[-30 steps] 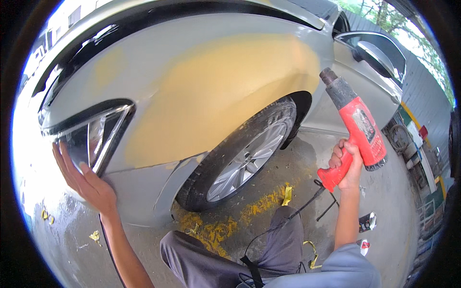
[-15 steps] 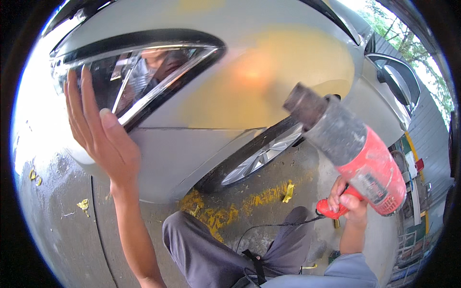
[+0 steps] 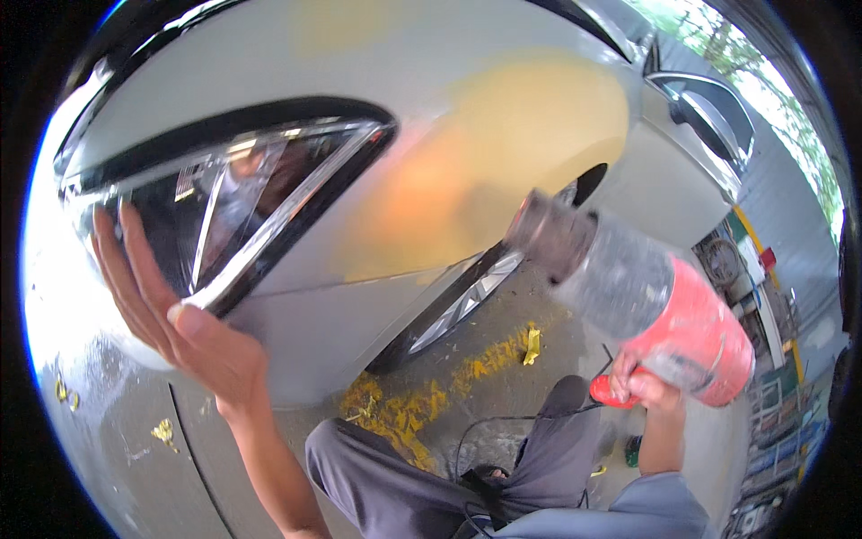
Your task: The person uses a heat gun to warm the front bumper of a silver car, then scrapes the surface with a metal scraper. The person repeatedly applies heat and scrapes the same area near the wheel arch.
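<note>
In my right hand (image 3: pixel 648 388) is the handle of a red heat gun (image 3: pixel 691 314) with a dark grey, worn nozzle end. Its muzzle points left at the car's fender, standing off the surface. An orange glow falls on the edge of a yellow filler patch (image 3: pixel 539 126) on the silver car body. My left hand (image 3: pixel 184 314) is spread flat, fingers stretched out, against or just before the clear headlight (image 3: pixel 242 202). Whether the fingertips touch it I cannot tell.
Below the fender sits the front wheel (image 3: pixel 467 301). A black cord (image 3: pixel 503 418) runs from the heat gun across my lap. Yellow scraps (image 3: pixel 532 346) and worn yellow paint (image 3: pixel 404 409) mark the concrete floor. A side mirror (image 3: pixel 709 126) sticks out at upper right; shelving stands beyond.
The heat gun has tipped more level, its nozzle moving left and slightly down. The glow has shifted left and down on the fender. The whole view has turned slightly; my left hand keeps to the headlight.
</note>
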